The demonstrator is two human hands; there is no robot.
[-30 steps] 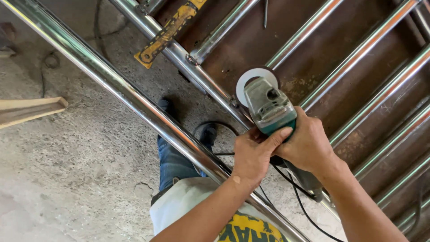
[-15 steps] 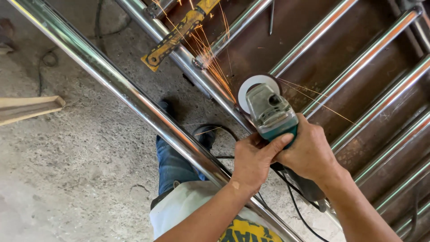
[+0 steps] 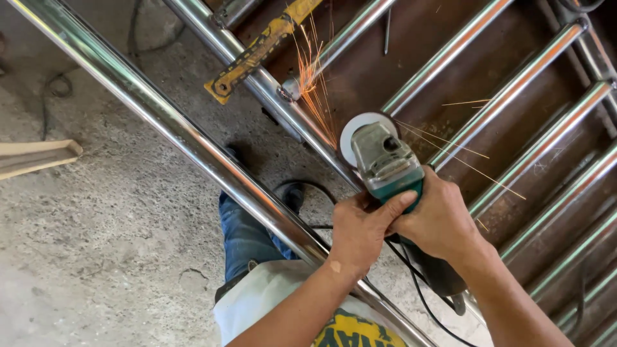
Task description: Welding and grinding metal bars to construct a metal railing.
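Both our hands grip the grinder (image 3: 385, 160) — the left hand (image 3: 360, 231) wraps the teal body from the near side, the right hand (image 3: 440, 222) closes over it just behind the grey head. Its disc (image 3: 350, 132) touches a steel rail (image 3: 270, 90), and sparks (image 3: 315, 90) fly up along that rail toward a yellow clamp (image 3: 257, 54). A second, thicker pipe (image 3: 160, 122) crosses nearer us, above our jeans (image 3: 244, 234) and the concrete floor (image 3: 96, 257).
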